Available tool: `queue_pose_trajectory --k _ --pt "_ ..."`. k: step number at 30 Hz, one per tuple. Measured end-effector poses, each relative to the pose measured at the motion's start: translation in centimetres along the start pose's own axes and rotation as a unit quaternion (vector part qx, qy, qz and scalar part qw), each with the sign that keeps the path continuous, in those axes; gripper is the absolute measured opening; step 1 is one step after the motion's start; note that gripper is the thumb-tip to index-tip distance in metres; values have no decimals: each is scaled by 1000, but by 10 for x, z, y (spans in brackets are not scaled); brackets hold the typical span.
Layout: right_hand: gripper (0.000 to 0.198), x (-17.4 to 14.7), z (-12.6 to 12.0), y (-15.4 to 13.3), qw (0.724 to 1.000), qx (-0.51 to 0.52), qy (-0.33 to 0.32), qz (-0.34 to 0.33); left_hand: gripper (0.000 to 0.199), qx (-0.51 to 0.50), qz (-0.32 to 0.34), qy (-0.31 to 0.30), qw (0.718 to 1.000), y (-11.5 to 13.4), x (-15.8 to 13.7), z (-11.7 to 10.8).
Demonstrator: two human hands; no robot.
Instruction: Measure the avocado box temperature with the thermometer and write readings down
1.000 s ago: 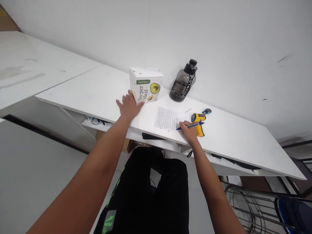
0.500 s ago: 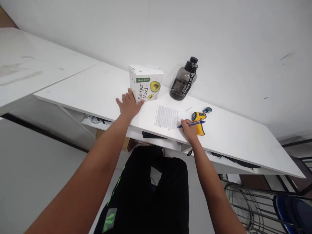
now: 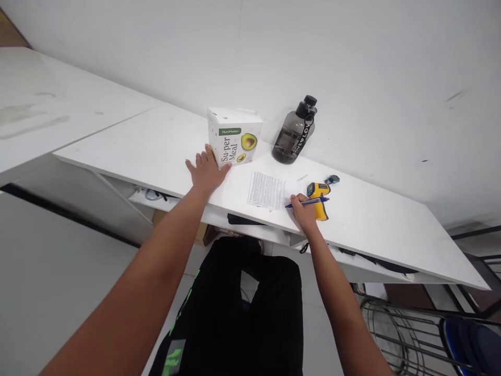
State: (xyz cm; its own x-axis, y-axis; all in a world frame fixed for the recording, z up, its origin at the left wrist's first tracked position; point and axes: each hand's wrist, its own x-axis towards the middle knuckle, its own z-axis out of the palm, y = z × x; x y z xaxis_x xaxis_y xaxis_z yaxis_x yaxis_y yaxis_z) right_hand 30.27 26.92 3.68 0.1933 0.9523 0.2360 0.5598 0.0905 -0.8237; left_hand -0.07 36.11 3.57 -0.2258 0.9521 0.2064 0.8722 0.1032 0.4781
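My left hand point(image 3: 207, 169) lies on the desk with its fingers spread, thumb and fingertips against the lower left of a white "Su-per Meal" box point(image 3: 235, 141) with avocado pictures. A blue pen point(image 3: 313, 202) is gripped in my right hand point(image 3: 302, 210), its tip down by the right edge of a paper point(image 3: 267, 190) covered in dense handwriting. Just beyond that hand lies a yellow and black handheld device point(image 3: 321, 211), partly hidden by the hand and pen. The box stands upright behind the paper's upper left.
A dark translucent water bottle point(image 3: 288, 138) stands by the wall. Behind the yellow device lies a small dark object point(image 3: 332, 179). The white desk point(image 3: 383, 224) has a shelf beneath holding a dark flat item point(image 3: 245, 220). Metal-framed stools point(image 3: 415, 329) stand at lower right.
The view has shifted very slightly. My right hand stays at the paper's right edge with the pen, and my left hand stays against the box.
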Motion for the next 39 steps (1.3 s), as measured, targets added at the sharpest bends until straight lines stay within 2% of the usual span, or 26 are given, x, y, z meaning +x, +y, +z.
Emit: queue_pose_trajectory --k 6,13,17,20,24,28,33,39 --pt "38 0 -2 0 1000 15 -19 1 96 -1 -1 2 1000 -1 1 1" --pt "44 3 0 8 997 47 61 -16 98 -5 1 3 1000 -1 1 1" --pt "55 3 1 10 997 30 72 -10 97 -6 -1 -3 1000 0 0 -1" --pt "53 5 0 11 997 5 76 -12 98 -6 -2 -5 1000 1 0 -2" --pt "42 8 1 12 995 1 74 -67 97 -4 -1 -4 1000 1 0 -1" --pt "45 11 2 17 993 -3 45 -109 98 -4 -4 -5 1000 0 1 0" --pt "52 16 6 25 998 23 36 -36 98 -4 2 -1 1000 -1 1 0" --pt "52 20 10 33 998 45 35 -24 99 -3 -1 -3 1000 -1 2 0"
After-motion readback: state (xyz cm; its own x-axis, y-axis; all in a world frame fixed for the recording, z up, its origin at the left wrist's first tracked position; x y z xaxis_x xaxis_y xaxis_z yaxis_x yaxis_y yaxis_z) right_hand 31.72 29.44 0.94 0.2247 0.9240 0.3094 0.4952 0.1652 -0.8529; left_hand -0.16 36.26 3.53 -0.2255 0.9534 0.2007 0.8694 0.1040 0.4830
